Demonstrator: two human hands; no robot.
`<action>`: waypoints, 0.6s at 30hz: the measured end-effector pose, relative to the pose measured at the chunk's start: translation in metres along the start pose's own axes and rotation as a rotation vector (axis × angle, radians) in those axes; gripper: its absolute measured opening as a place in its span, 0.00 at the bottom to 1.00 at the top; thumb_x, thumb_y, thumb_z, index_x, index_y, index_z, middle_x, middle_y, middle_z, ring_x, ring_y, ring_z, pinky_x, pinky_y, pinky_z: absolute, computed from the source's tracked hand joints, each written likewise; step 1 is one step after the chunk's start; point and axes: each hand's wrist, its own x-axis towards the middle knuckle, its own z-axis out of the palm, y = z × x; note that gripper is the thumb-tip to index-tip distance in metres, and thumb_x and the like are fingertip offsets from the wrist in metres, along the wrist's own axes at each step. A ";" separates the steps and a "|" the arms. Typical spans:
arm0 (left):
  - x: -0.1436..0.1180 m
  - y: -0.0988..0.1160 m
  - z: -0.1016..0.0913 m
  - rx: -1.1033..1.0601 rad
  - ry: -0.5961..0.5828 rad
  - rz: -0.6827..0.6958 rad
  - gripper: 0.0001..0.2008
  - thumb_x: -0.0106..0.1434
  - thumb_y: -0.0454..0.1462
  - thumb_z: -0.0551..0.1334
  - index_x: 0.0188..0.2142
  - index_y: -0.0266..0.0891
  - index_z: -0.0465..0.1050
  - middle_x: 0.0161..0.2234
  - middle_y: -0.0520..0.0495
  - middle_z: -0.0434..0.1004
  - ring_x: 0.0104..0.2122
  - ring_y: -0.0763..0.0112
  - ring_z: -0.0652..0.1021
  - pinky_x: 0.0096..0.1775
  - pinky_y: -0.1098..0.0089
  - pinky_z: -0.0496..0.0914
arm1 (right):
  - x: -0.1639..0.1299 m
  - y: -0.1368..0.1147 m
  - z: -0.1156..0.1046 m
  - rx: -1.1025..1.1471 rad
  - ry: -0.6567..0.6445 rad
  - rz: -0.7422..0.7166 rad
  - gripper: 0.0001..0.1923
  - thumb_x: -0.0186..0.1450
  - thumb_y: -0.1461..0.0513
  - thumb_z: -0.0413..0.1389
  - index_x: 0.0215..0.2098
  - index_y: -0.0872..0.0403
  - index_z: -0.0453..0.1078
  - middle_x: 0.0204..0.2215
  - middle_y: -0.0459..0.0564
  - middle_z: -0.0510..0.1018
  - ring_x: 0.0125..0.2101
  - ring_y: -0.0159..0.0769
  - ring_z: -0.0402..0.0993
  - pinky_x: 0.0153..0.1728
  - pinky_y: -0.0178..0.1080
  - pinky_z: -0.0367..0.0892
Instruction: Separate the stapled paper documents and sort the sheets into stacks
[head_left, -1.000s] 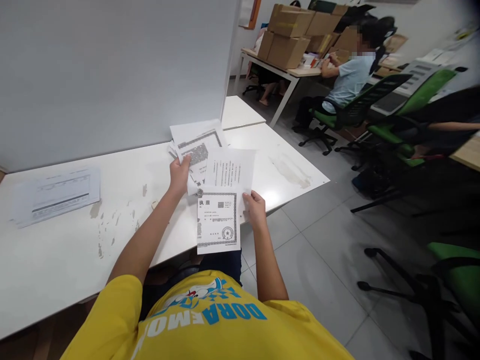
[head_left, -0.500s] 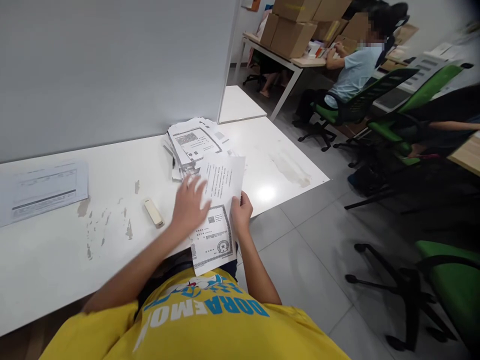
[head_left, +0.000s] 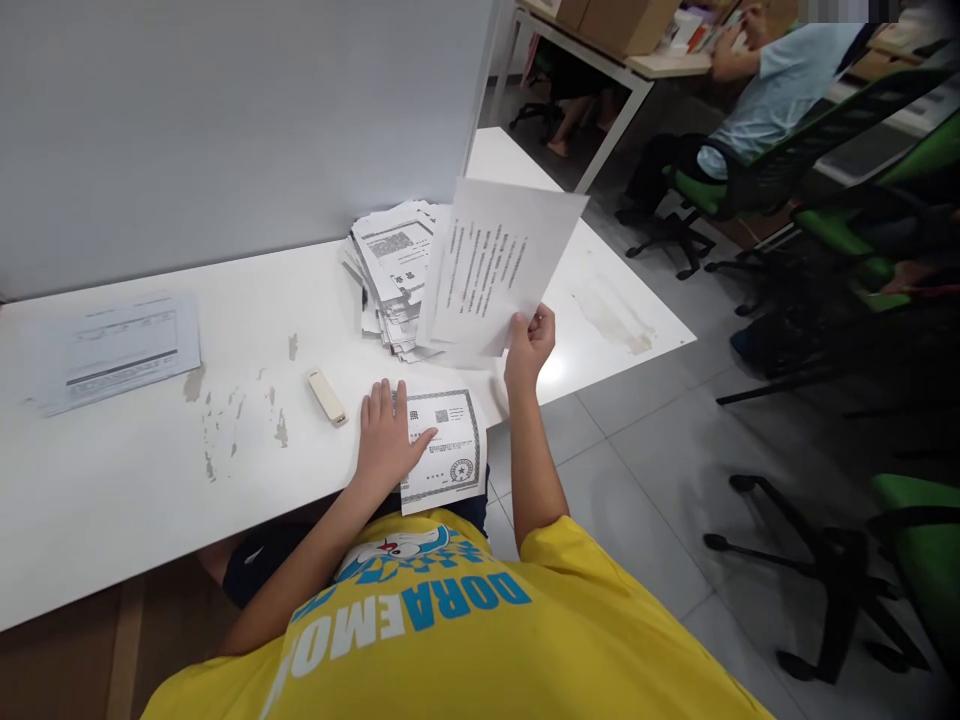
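Left hand (head_left: 386,440) flat, fingers spread on the bordered certificate (head_left: 444,450) at the desk edge (head_left: 112,560), right hand (head_left: 529,345) pinching the text sheet (head_left: 499,265) aloft — loosen that pinch and it likely flutters floorward

2 hands (head_left: 386,440) (head_left: 529,345), 1 bordered certificate (head_left: 446,455), 1 raised text sheet (head_left: 495,265), 1 paper stack (head_left: 390,270), 1 stapler (head_left: 327,397), 1 sheet pile far left (head_left: 120,350).

Left hand (head_left: 386,435) flat, palm down, fingers spread, right hand (head_left: 529,345) raised, fingers pinched
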 end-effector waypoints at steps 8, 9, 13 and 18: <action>0.003 -0.004 -0.002 0.023 -0.072 0.088 0.38 0.68 0.53 0.55 0.69 0.32 0.52 0.70 0.33 0.54 0.69 0.44 0.55 0.67 0.45 0.50 | 0.088 -0.033 0.076 -0.361 -0.347 -0.019 0.08 0.61 0.66 0.49 0.37 0.52 0.66 0.26 0.43 0.69 0.30 0.35 0.66 0.37 0.38 0.63; 0.005 -0.004 -0.003 0.025 -0.075 0.100 0.37 0.68 0.52 0.56 0.69 0.32 0.53 0.69 0.34 0.56 0.69 0.45 0.56 0.67 0.46 0.51 | 0.092 -0.038 0.082 -0.437 -0.381 -0.033 0.05 0.60 0.67 0.49 0.33 0.52 0.65 0.26 0.44 0.68 0.30 0.36 0.65 0.37 0.39 0.63; 0.014 -0.005 -0.010 0.022 -0.042 0.136 0.33 0.68 0.49 0.56 0.66 0.32 0.59 0.63 0.34 0.66 0.63 0.47 0.65 0.64 0.50 0.59 | 0.087 -0.051 0.073 -0.552 -0.367 -0.032 0.09 0.59 0.65 0.52 0.24 0.50 0.58 0.23 0.44 0.65 0.29 0.36 0.61 0.36 0.40 0.61; 0.023 0.000 -0.011 -0.007 0.038 0.031 0.30 0.70 0.46 0.55 0.64 0.29 0.60 0.62 0.31 0.66 0.60 0.46 0.67 0.60 0.49 0.63 | 0.029 -0.038 -0.013 -0.179 -0.327 0.222 0.05 0.59 0.59 0.54 0.33 0.50 0.65 0.23 0.41 0.67 0.26 0.33 0.64 0.29 0.36 0.61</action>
